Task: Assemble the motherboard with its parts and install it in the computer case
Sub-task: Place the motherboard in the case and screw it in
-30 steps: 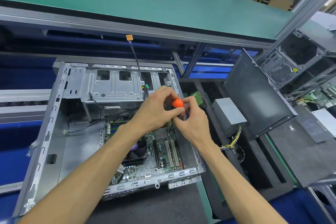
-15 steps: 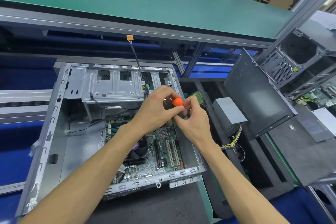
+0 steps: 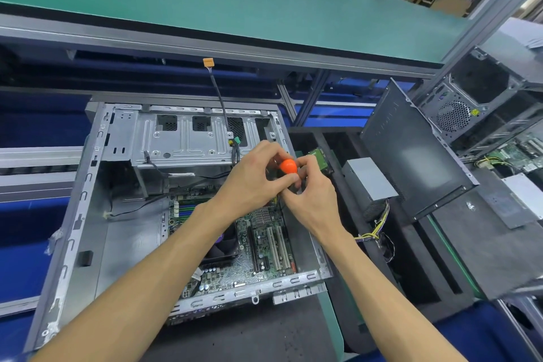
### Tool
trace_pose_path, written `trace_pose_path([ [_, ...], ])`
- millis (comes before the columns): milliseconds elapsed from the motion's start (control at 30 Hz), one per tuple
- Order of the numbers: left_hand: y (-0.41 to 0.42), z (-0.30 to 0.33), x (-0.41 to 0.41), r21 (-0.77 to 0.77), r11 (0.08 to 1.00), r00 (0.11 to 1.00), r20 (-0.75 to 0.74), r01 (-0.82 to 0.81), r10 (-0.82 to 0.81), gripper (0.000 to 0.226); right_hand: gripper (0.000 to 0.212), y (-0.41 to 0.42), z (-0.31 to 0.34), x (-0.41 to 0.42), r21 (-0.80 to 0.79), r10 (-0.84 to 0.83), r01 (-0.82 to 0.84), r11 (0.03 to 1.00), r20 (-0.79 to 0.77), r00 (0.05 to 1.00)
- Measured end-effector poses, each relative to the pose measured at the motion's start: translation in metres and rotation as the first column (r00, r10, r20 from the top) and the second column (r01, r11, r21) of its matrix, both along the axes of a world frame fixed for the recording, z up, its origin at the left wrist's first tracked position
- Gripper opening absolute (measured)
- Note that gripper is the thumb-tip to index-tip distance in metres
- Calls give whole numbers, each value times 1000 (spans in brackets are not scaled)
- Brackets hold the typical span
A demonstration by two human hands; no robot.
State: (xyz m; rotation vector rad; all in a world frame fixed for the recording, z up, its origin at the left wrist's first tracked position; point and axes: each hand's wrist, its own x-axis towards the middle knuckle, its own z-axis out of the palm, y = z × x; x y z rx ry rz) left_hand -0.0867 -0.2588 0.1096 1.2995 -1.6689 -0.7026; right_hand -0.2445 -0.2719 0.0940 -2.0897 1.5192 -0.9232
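Where both hands meet over the open computer case (image 3: 88,185), the left hand (image 3: 249,179) and right hand (image 3: 311,197) pinch an orange-capped screwdriver (image 3: 288,166), hiding its shaft; forearms cover part of the motherboard (image 3: 264,244) inside.

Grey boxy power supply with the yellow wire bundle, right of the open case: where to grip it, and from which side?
Grip the grey boxy power supply across its flat upper body, coming from above. That face is bare, and its yellow wire bundle hangs off the near lower end, so keep the hands off there. It leans in a black foam tray; the lower sides look boxed in.
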Motion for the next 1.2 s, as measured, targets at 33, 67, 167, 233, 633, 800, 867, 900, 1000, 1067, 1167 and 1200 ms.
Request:
trace_pose_path([
  [33, 0, 0, 0, -9, 1000, 1000, 1, -14, 14, 22, 34, 0, 0, 0, 7, -3, 3, 1000, 0, 1000],
  [67, 0, 1, 0, -15, 1000, 1000, -3, -10, 10, 22, 33, 0, 0, 0, 15, -9, 9, 1000, 6, 1000],
  [167, 1, 4, 2, -12, 994, 994, 4, 109, -109, 27, 28, 0, -1, 0, 35, -26, 24, 999, 43, 999],
  [233, 1, 5, 3, -10, 986, 986, 22, 164, -164, 31, 28, 0, -1, -1, 49, -29, 27, 998, 45, 999],
  [633, 5, 7, 25, 135, 987, 995, -53, 92, -86, 29, 40, 2, 0, 1, -5, -43, 43, 999, -18, 999],
  [800, 18, 18, 67, 282, 959, 994, 96, 17, -46, 16, 38, 3, 0, 1, -58, -78, 76, 995, -42, 996],
  [867, 27, 17, 82, 362, 931, 978, 179, 40, -111, 14, 33, 4, 2, 1, -94, -78, 77, 993, -6, 997],
  [900, 33, 14, 88, 387, 921, 967, 212, 48, -139, 12, 30, 5, 4, 2, -110, -78, 82, 991, 40, 996],
  [1000, 46, 3, 95, 415, 908, 946, 273, 49, -176, 7, 20, 7, 14, 9, -115, -51, 87, 989, 287, 957],
  [1067, 50, -5, 94, 441, 896, 927, 309, 56, -210, 10, 13, 7, 21, 16, -83, -16, 59, 995, 449, 893],
  [1167, 50, -17, 91, 513, 855, 867, 392, 71, -307, 27, 10, 6, 30, 27, -36, 4, 23, 999, 615, 789],
  [1200, 50, -20, 89, 527, 847, 835, 434, 69, -338, 34, 8, 4, 32, 28, -36, 7, 19, 999, 627, 779],
])
